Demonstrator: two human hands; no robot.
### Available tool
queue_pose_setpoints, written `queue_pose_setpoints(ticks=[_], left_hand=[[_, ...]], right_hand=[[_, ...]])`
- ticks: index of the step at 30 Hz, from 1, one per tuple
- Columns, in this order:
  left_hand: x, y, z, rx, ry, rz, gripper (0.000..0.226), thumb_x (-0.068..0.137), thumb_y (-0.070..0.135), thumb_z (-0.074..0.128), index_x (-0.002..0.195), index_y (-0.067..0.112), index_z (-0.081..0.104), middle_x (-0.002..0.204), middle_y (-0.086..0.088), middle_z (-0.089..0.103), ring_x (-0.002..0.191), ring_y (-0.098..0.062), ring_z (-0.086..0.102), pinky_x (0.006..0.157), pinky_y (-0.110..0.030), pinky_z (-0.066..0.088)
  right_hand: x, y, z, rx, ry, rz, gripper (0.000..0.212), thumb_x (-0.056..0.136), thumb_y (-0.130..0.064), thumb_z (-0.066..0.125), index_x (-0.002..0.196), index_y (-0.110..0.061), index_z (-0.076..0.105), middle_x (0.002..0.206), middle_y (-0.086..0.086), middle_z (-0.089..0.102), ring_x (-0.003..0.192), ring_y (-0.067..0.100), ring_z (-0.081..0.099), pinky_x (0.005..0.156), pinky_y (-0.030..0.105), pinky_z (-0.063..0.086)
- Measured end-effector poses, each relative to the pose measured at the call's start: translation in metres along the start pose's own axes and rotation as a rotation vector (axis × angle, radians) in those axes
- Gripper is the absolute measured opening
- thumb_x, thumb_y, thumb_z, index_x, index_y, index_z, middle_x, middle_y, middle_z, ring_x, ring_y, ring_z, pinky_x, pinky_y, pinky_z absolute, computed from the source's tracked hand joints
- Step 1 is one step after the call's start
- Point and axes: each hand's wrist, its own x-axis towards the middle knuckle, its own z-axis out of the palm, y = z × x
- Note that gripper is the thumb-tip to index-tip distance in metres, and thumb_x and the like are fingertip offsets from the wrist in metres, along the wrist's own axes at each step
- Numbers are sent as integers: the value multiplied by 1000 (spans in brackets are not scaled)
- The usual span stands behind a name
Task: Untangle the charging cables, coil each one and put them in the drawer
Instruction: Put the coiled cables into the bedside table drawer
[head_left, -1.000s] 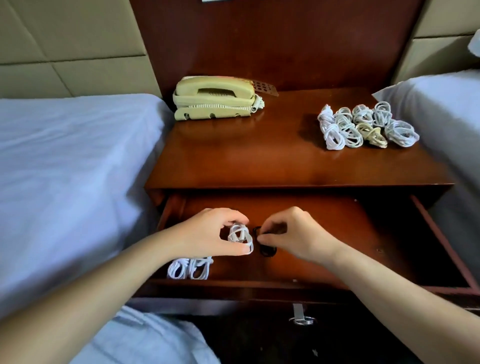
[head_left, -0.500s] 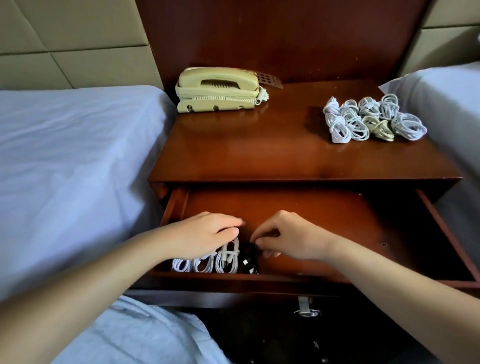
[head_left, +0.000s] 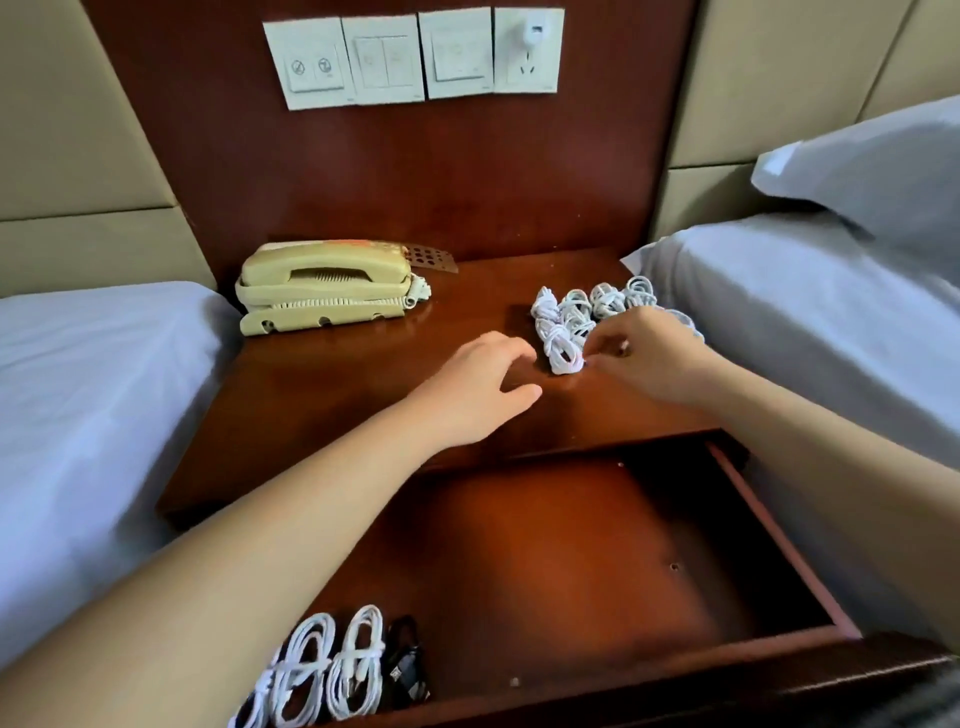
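A pile of white charging cables (head_left: 576, 317) lies at the back right of the nightstand top (head_left: 337, 395). My right hand (head_left: 649, 353) covers the pile's right side, and its fingertips pinch the edge of the nearest white coil (head_left: 563, 356). My left hand (head_left: 483, 389) hovers just left of the pile, fingers apart and holding nothing. Below, the drawer (head_left: 571, 545) stands pulled out. At its front left corner lie several coiled white cables (head_left: 332, 665), with a coiled black cable (head_left: 408, 660) beside them.
A beige telephone (head_left: 322, 291) sits at the back left of the nightstand. Beds with pale sheets flank it on the left (head_left: 88, 389) and right (head_left: 831, 322). Wall switches (head_left: 410, 57) and a plugged-in charger (head_left: 535, 28) are mounted on the wooden panel above.
Both hands have left the drawer and moved up to the cable pile on the nightstand. The white and black coils now lie in the drawer's front left corner. The view has tilted upward.
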Motion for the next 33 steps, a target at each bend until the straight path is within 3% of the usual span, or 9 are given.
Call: queue_pose_setpoints(ticks=[2, 4, 8, 16, 20, 23, 25, 29, 33], left_hand=[[22, 5, 12, 44, -7, -28, 54, 92, 33, 56, 140, 19, 38, 146, 0, 33, 134, -19, 32, 107, -34, 32], [40, 7, 24, 46, 2, -63, 62, 92, 34, 57, 145, 19, 29, 153, 0, 23, 139, -21, 24, 111, -39, 28], [61, 8, 40, -34, 66, -95, 56, 93, 29, 55, 142, 15, 33, 148, -2, 33, 134, -23, 32, 105, -39, 33], [78, 7, 51, -205, 235, -221, 35, 94, 13, 52, 125, 28, 49, 123, -4, 56, 111, -23, 52, 87, -37, 50], [76, 1, 47, -264, 261, -169, 19, 91, 15, 60, 107, 25, 58, 106, 0, 66, 95, -16, 59, 74, -29, 50], [60, 2, 40, -240, 258, -127, 12, 89, 17, 63, 100, 22, 62, 95, 5, 67, 91, -13, 60, 77, -30, 53], [43, 3, 32, -248, 287, -79, 9, 87, 16, 64, 93, 22, 65, 85, 10, 65, 87, -11, 61, 77, -30, 55], [-3, 5, 10, -264, 302, 5, 6, 84, 12, 66, 85, 17, 67, 72, 17, 61, 71, 0, 62, 63, -8, 48], [-54, -3, 0, -232, 171, -18, 7, 84, 14, 66, 86, 21, 68, 77, 12, 67, 75, -1, 63, 65, -16, 52]], right_hand=[[13, 11, 1, -64, 17, 49, 24, 89, -10, 57, 111, -10, 67, 106, 5, 66, 93, 20, 58, 58, 7, 32], [26, 22, 7, -116, 10, 60, 33, 90, -12, 55, 122, -12, 62, 121, 6, 61, 107, 25, 57, 72, 19, 37], [46, 30, 20, -168, -66, 42, 33, 90, -14, 57, 122, -7, 59, 127, 12, 54, 110, 31, 54, 91, 39, 45], [55, 30, 21, -192, -65, -35, 14, 85, -4, 55, 90, -5, 68, 100, 10, 59, 89, 27, 58, 74, 32, 44], [45, 32, 17, -123, -88, -59, 8, 86, -5, 59, 81, -6, 65, 84, 4, 57, 79, 20, 53, 67, 27, 38], [35, 24, 16, -103, -117, -101, 14, 86, -8, 60, 74, -15, 59, 82, 2, 57, 79, 20, 54, 67, 26, 38], [24, 16, 12, -46, -126, -119, 16, 85, -10, 62, 72, -18, 57, 80, 1, 60, 75, 17, 56, 67, 28, 42], [-10, -4, 3, 101, -134, -129, 7, 85, -12, 65, 78, -15, 65, 76, -5, 63, 65, 4, 55, 61, 17, 42], [-43, -27, 5, 173, -226, -110, 9, 85, -17, 68, 77, -21, 64, 79, -12, 60, 66, -3, 55, 60, 7, 39]])
